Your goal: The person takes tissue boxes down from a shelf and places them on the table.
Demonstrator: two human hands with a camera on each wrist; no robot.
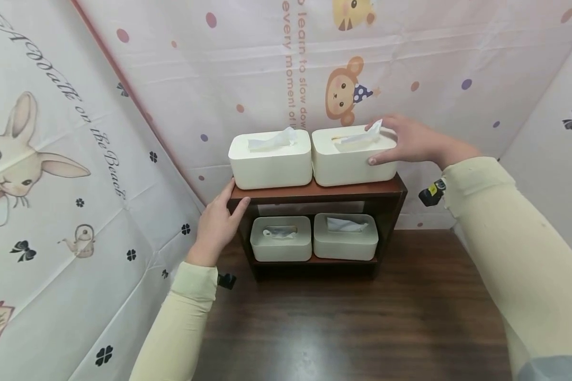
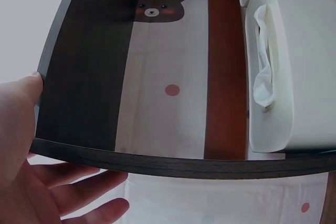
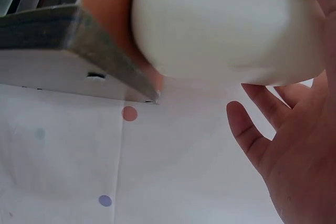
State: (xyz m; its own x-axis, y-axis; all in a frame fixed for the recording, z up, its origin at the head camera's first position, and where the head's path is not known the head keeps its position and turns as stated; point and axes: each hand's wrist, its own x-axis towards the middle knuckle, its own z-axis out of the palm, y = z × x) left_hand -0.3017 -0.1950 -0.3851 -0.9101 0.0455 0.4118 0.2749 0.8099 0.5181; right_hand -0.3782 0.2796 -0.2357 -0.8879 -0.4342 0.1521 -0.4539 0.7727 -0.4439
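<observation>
At the right end of the shelf top, my right hand (image 1: 410, 142) grips a white tissue box (image 1: 347, 168), thumb on its front face and the other fingers toward the back. A tissue sticks out of its slot. Close on its left stands a second white tissue box (image 1: 270, 172), also with a tissue poking out. My left hand (image 1: 215, 228) holds the left front corner of the small dark brown shelf (image 1: 310, 193). In the left wrist view the thumb is on the front edge (image 2: 46, 51), and the fingers lie along the outside of the side panel.
On the lower level sit two more tissue boxes, a left one (image 1: 280, 252) and a right one (image 1: 345, 248). A printed cloth (image 1: 257, 74) hangs behind the shelf, another cloth (image 1: 100, 222) on the left. The dark wooden floor (image 1: 352, 328) spreads in front.
</observation>
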